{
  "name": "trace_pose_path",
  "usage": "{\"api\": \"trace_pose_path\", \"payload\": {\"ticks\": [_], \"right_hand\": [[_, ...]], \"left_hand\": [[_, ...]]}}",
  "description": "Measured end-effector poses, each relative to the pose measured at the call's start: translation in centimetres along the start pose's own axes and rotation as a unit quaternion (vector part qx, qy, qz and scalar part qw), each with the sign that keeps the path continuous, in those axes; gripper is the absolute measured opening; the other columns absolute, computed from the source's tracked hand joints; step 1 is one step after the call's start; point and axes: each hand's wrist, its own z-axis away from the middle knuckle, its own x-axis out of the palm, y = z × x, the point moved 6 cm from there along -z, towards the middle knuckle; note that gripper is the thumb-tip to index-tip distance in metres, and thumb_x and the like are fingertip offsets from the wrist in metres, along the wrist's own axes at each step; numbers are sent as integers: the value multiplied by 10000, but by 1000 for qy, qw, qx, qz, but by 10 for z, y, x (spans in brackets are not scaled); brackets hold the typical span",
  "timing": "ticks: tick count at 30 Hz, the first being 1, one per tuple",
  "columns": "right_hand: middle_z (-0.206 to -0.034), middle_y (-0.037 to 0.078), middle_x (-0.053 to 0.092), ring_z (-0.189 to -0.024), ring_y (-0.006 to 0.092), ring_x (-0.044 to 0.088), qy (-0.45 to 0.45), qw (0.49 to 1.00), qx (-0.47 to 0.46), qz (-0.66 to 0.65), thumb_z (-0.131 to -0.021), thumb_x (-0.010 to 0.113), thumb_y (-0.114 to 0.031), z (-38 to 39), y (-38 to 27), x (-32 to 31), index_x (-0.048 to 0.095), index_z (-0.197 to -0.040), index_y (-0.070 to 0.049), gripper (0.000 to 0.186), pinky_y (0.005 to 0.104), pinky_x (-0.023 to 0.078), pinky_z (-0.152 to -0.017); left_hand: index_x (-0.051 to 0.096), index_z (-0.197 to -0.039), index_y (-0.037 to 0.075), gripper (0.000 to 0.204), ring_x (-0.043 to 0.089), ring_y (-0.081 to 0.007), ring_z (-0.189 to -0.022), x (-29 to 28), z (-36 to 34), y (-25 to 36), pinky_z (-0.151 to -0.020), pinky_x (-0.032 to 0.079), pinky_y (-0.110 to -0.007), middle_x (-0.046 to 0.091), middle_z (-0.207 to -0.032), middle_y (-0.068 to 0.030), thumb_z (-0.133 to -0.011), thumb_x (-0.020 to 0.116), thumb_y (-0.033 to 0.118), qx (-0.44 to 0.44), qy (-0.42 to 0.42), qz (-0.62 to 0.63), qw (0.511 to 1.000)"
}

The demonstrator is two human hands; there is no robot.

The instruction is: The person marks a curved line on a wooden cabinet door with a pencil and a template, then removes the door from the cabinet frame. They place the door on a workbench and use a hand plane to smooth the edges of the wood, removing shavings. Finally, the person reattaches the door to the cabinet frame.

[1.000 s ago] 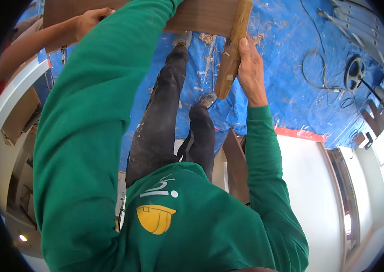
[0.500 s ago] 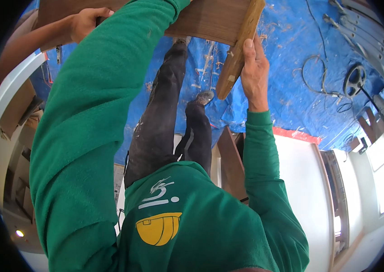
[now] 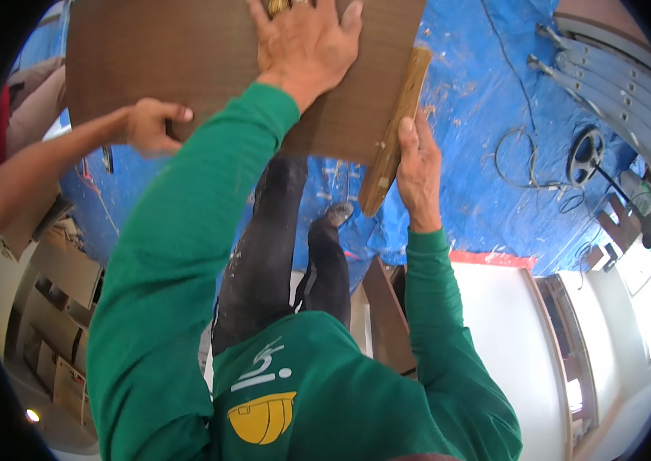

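A brown wooden panel (image 3: 179,54) spans the upper part of the head view. My left hand (image 3: 306,50) lies on its face, palm down with fingers spread; some fingertips are cut off by the upper edge of the picture. Along the panel's right edge runs a narrow wooden strip (image 3: 394,138), its near end sticking out past the panel's corner. My right hand (image 3: 420,165) grips this strip from the right, thumb on top and fingers behind it. At the panel's near left edge is another person's hand (image 3: 155,127), its thumb over the face.
Blue plastic sheeting (image 3: 471,138) with debris covers the floor. On the right lie a metal ladder (image 3: 625,100), a black wheel-shaped object (image 3: 586,154) and loose cable (image 3: 513,165). A white board (image 3: 502,330) is at lower right, cabinet-like wooden pieces (image 3: 60,269) at left.
The panel and strip sit lower in the picture, showing more of the panel. My left hand has come into view on it. My right hand keeps its grip on the strip.
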Motion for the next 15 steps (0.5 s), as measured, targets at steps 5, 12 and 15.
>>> {"api": "trace_pose_path", "payload": {"ticks": [5,12,15], "right_hand": [[-1558,240,571,-1448,296,541,25,998,-60,-15,-1133,527,-396,-53,-46,-9,429,-1614,45,659,381,412,-1196],[-1518,289,595,-1446,386,556,77,972,-165,146,-1106,535,-435,-183,-86,-29,475,-1585,32,672,426,428,-1189],[-1475,299,607,-1417,422,555,49,897,-264,350,-1121,453,-529,-231,-99,-51,541,-1510,60,711,445,439,-1156]], "left_hand": [[291,-1685,71,754,118,-551,-1609,17,2,-4,-1261,82,-733,197,-1750,-282,-1086,483,487,4,-60,34,998],[327,-1671,52,748,141,-535,-1610,12,3,-6,-1263,101,-721,205,-1745,-295,-1086,466,498,-4,-78,8,997],[327,-1673,64,749,145,-538,-1609,11,-3,-1,-1263,100,-722,211,-1742,-298,-1088,454,514,12,-62,27,998]]}}
